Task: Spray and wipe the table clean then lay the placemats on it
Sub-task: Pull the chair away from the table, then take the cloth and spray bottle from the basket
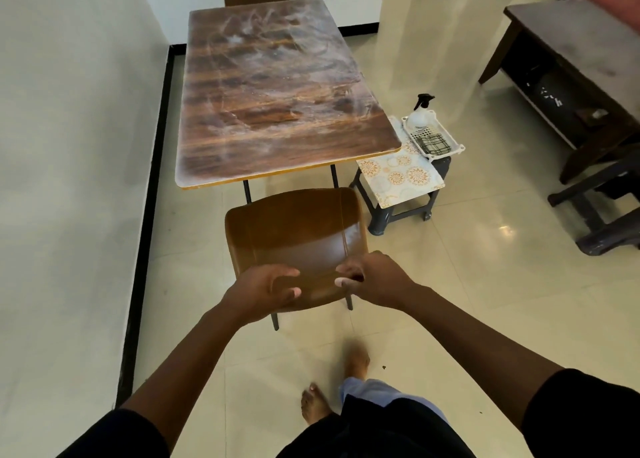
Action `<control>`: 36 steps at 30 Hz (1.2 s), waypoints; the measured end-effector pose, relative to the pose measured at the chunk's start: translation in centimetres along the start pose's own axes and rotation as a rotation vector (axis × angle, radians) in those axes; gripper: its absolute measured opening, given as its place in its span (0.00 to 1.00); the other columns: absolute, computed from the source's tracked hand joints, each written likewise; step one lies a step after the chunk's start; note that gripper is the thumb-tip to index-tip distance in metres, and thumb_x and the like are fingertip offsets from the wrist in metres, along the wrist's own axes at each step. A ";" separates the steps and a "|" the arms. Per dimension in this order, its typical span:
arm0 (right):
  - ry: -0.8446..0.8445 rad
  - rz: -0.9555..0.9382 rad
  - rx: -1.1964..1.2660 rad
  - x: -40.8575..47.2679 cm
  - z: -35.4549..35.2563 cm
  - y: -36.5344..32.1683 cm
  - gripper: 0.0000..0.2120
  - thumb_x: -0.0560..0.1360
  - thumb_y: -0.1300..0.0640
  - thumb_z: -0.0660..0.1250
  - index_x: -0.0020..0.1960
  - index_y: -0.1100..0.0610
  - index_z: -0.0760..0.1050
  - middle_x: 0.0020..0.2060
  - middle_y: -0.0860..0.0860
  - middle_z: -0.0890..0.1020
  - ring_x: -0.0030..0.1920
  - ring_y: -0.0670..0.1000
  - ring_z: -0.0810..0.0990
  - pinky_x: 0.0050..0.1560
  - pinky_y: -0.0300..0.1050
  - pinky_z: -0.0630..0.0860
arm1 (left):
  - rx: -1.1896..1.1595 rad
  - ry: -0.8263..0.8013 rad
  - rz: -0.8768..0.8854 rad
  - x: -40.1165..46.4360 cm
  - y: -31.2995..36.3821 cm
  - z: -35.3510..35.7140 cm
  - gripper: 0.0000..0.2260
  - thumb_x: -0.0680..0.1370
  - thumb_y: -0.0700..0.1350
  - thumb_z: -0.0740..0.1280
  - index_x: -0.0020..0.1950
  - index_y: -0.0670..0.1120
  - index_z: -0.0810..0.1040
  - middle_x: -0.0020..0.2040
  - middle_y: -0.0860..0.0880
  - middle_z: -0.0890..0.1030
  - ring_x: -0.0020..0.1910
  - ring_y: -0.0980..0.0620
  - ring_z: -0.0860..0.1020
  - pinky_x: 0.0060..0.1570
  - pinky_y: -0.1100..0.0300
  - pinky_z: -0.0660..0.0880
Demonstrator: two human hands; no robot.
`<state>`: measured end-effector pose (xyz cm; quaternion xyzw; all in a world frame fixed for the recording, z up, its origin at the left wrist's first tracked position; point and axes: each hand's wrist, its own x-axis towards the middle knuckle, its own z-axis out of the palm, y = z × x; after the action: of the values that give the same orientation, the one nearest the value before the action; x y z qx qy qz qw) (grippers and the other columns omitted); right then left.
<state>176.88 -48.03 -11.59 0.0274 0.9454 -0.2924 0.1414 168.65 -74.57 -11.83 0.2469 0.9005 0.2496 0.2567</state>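
A person stands at the near short end of a wooden table [277,90], both arms reaching forward. The left hand [266,289] and right hand [374,277] hover close together over the backrest of a brown chair [298,229]. Both have fingers loosely curled and spread; neither clearly grips anything, and contact with the chair cannot be told for certain.

The table lies straight ahead of the hands, beyond the chair, its long axis running away from the person. Its top looks streaked and dusty.

Ahead and to the right of the right hand, just beside the table's near right corner, stands a small stool [398,194]. On it lie patterned placemats [398,175] and a white tray [446,146] holding a spray bottle [419,114] and a checked cloth [433,144]. The right hand is the nearer one to these.

A wall runs close along the table's left side, leaving little room there. Open tiled floor lies to the right, so that side probably offers the easier approach.
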 end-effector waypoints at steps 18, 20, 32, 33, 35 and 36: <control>0.721 0.269 0.588 -7.9 -17.9 16.0 0.04 0.77 0.49 0.71 0.48 0.47 0.85 0.38 0.43 0.87 0.40 0.45 0.87 0.49 0.56 0.84 | -0.400 0.053 0.195 11.8 26.6 5.3 0.08 0.84 0.48 0.71 0.61 0.55 0.85 0.57 0.57 0.87 0.58 0.62 0.85 0.62 0.52 0.83; 0.689 0.280 0.633 -8.9 -20.2 19.1 0.04 0.78 0.51 0.72 0.50 0.48 0.85 0.39 0.45 0.87 0.40 0.47 0.87 0.49 0.57 0.84 | -0.411 0.058 0.207 13.4 29.8 6.4 0.08 0.83 0.48 0.70 0.59 0.61 0.83 0.57 0.57 0.87 0.58 0.62 0.84 0.63 0.51 0.82; 0.688 0.357 0.767 -10.0 -31.3 34.6 0.06 0.80 0.56 0.70 0.54 0.54 0.85 0.42 0.50 0.88 0.41 0.50 0.88 0.46 0.49 0.85 | -0.521 0.039 0.196 26.4 43.6 11.7 0.12 0.78 0.56 0.70 0.58 0.56 0.87 0.52 0.58 0.89 0.55 0.58 0.87 0.63 0.45 0.82; 0.691 0.357 0.767 -9.3 -32.2 35.9 0.06 0.80 0.56 0.70 0.54 0.54 0.84 0.42 0.51 0.88 0.41 0.50 0.88 0.46 0.50 0.85 | -0.524 0.045 0.202 28.2 44.6 11.8 0.13 0.77 0.58 0.70 0.57 0.56 0.88 0.52 0.58 0.89 0.54 0.57 0.87 0.62 0.46 0.82; 0.696 0.354 0.763 -7.6 -34.2 38.2 0.06 0.81 0.56 0.70 0.55 0.54 0.84 0.42 0.50 0.88 0.41 0.50 0.88 0.47 0.52 0.85 | -0.530 0.045 0.217 31.7 46.5 11.8 0.11 0.77 0.58 0.71 0.56 0.56 0.88 0.51 0.58 0.89 0.52 0.57 0.87 0.61 0.49 0.82; 0.702 0.352 0.757 -6.6 -35.3 39.4 0.06 0.81 0.56 0.70 0.55 0.54 0.84 0.42 0.50 0.88 0.42 0.50 0.88 0.47 0.52 0.85 | -0.537 0.039 0.227 33.9 47.4 11.8 0.08 0.80 0.53 0.72 0.56 0.55 0.88 0.51 0.58 0.89 0.53 0.58 0.87 0.60 0.51 0.82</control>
<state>179.68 4.62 -3.34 0.3303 0.7455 -0.5577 -0.1555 165.31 -15.62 -4.77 0.2644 0.7737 0.5106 0.2660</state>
